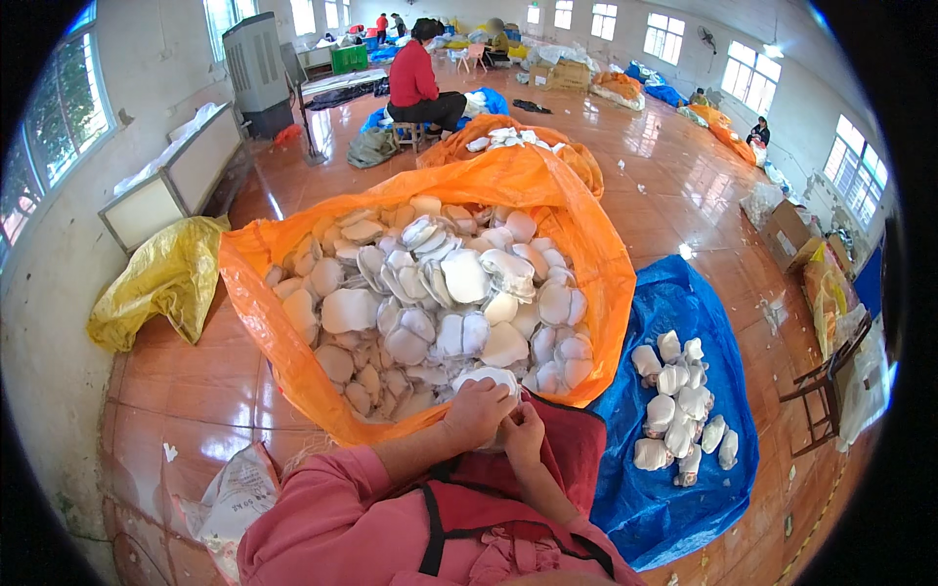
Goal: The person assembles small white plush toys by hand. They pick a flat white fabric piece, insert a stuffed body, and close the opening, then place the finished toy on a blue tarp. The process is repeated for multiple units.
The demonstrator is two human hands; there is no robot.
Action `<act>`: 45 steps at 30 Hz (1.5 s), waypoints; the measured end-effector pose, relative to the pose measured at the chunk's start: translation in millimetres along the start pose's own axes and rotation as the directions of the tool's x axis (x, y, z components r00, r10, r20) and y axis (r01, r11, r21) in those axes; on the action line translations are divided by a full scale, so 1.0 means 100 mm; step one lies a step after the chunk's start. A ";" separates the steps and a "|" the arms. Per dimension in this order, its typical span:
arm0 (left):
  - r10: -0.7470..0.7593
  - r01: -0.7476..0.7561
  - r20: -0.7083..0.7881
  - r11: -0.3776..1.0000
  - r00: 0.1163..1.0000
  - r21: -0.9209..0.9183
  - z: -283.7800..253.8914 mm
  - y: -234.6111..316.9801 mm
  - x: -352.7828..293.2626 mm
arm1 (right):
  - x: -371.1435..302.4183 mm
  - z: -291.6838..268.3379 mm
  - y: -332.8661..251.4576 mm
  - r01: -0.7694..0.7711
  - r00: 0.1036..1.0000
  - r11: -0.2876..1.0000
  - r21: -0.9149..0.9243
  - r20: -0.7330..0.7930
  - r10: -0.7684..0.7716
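Observation:
My left hand (479,410) is closed on a white padded fabric piece (491,377) just above my lap. Close against it, my right hand (524,432) has its fingers pinched at the lower side of the same piece; some fingertips are hidden. Directly in front lies a large orange sack (586,210), rolled open and heaped with white rounded fabric pads (464,276), many with grey edges. To my right, a blue sheet (640,518) bears a small pile of white rolled bundles (676,410).
A yellow sack (161,288) and a white bag (234,498) lie on the tiled floor at left. Farther off, a person in red (418,73) sits on a stool beside another orange sack (576,161). A wooden chair (826,391) and cardboard boxes (785,234) stand at right.

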State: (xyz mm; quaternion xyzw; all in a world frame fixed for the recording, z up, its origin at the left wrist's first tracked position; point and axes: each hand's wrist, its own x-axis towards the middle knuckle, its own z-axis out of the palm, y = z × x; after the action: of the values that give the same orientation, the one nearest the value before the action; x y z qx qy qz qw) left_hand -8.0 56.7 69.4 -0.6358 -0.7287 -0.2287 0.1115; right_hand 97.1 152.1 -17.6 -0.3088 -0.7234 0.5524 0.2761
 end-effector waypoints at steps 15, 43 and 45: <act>0.345 -0.439 0.366 0.872 0.864 0.216 -0.11 -0.26 0.05 | 0.08 -0.05 -0.09 0.109 0.994 0.989 -0.101 -0.008 -0.110; -0.130 0.121 0.161 0.991 0.978 0.065 0.27 -0.28 0.16 | 0.34 -0.36 -0.42 0.216 0.966 0.976 0.028 0.140 -0.218; -0.228 0.228 0.139 0.973 0.964 0.016 0.13 -0.25 0.27 | 0.31 -0.42 -0.36 0.350 0.937 0.911 0.220 -0.060 -0.345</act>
State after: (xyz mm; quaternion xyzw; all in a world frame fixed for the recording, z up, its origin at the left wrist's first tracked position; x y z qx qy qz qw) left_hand -35.8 84.2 65.9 -0.5620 -0.8032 -0.1949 0.0332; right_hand 102.7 194.6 29.6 -0.1473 -0.6961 0.5703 0.4104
